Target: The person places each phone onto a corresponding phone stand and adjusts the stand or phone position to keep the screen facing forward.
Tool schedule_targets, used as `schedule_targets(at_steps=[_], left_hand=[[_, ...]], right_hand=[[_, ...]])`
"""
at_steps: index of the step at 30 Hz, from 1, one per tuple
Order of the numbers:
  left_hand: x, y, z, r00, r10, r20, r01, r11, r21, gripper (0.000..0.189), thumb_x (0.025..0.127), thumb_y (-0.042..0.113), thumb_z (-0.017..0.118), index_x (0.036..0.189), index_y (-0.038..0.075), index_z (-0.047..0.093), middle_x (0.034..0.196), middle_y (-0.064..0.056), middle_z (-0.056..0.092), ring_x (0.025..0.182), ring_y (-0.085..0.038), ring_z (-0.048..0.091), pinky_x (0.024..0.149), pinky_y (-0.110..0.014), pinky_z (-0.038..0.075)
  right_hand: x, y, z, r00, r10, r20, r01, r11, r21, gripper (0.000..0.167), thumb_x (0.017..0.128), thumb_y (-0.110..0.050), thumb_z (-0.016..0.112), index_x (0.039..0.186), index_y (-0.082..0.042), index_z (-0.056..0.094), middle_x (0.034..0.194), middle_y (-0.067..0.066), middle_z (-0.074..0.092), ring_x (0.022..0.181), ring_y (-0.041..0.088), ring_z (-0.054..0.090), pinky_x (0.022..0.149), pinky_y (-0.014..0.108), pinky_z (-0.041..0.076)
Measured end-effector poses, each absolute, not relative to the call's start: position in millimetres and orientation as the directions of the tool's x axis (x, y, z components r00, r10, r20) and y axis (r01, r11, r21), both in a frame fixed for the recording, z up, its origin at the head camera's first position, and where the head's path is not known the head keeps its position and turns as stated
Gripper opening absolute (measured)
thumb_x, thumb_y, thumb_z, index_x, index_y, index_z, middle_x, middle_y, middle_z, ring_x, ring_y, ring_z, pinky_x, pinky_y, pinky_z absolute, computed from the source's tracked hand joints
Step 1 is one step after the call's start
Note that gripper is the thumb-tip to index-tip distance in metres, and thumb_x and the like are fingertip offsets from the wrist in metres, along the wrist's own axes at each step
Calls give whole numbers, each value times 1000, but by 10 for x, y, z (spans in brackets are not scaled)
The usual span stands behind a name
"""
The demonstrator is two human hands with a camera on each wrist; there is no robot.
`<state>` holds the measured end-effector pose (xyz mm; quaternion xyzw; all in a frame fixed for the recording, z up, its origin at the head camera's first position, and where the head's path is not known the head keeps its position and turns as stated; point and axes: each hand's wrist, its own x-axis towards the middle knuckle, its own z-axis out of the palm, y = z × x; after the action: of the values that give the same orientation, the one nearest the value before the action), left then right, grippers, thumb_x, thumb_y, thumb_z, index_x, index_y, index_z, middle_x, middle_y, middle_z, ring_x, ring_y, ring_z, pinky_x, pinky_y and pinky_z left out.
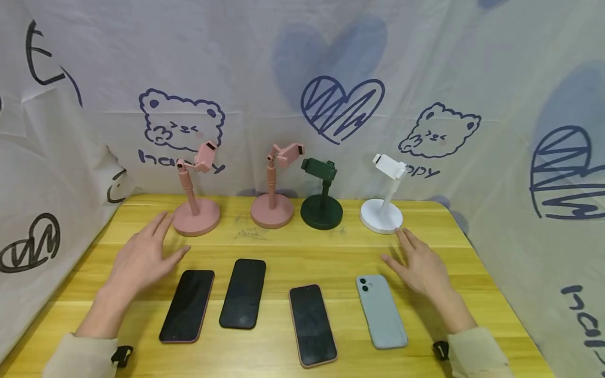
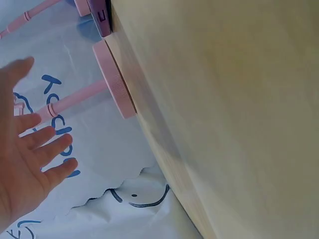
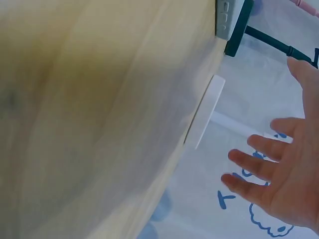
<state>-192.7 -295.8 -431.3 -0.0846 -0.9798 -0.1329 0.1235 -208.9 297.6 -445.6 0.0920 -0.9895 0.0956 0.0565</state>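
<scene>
My left hand (image 1: 142, 260) is held over the left of the table, fingers spread, close to a pink phone stand (image 1: 196, 218). Below its thumb lies a black-screened phone (image 1: 186, 307). My right hand (image 1: 423, 265) has loosely extended fingers, whose tips overlap the base of a white phone stand (image 1: 380, 218) in the head view. Beside it a pale blue phone (image 1: 384, 315) lies back up, camera at its top left. Both wrist views show the left palm (image 2: 25, 174) and right palm (image 3: 294, 184) with nothing in them.
Between the outer stands are a second pink phone stand (image 1: 271, 212) and a dark green one (image 1: 321, 214). Two more phones, a black one (image 1: 243, 294) and a pink-edged one (image 1: 313, 325), lie screen up on the wooden table (image 1: 283, 252). A printed cloth (image 1: 255, 63) hangs behind.
</scene>
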Motion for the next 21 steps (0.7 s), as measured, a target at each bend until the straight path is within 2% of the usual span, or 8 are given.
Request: schedule_targets(at_steps=[6,9,12,16,21], left_hand=[[-1987,-2923,-4271,-917,72,391,204,930,306,77,95,26,76,154,-6,38,151,-32,40,124,-54,51,86,-71,50],[-2036,-2883,-4220,-908,4,419,182,904,386,71,96,22,73,152,-5,39,144,-31,44,116,-49,55,75,-66,53],[-2120,-2826,-4165,-893,-76,443,166,860,483,64,99,23,67,152,-2,41,138,-27,49,111,-43,58,70,-57,52],[-2277,-2757,-4093,-868,-187,460,149,785,601,59,102,25,64,151,0,44,134,-21,52,109,-38,61,73,-44,48],[-2508,-2720,-3997,-839,-293,458,140,698,702,55,102,23,62,150,1,46,129,-19,55,105,-34,62,81,-37,45]], right_hand=[[-2077,2869,-4398,-966,-136,218,-197,937,-288,79,104,-59,52,159,-4,39,156,27,43,135,50,49,101,70,47],[-2079,2744,-4339,-941,-138,310,-248,903,-350,66,105,-50,57,153,-6,48,147,22,53,124,43,59,93,63,54],[-2106,2567,-4261,-882,-154,444,-353,841,-409,51,103,-33,67,144,-4,57,133,18,64,108,35,67,83,54,60],[-2172,2272,-4129,-800,-184,570,-501,728,-468,40,99,-17,73,135,-2,63,118,14,72,96,30,72,73,48,63],[-2291,1861,-3952,-737,-237,634,-626,594,-506,35,97,-9,74,130,-2,66,110,10,75,89,25,73,67,46,64]])
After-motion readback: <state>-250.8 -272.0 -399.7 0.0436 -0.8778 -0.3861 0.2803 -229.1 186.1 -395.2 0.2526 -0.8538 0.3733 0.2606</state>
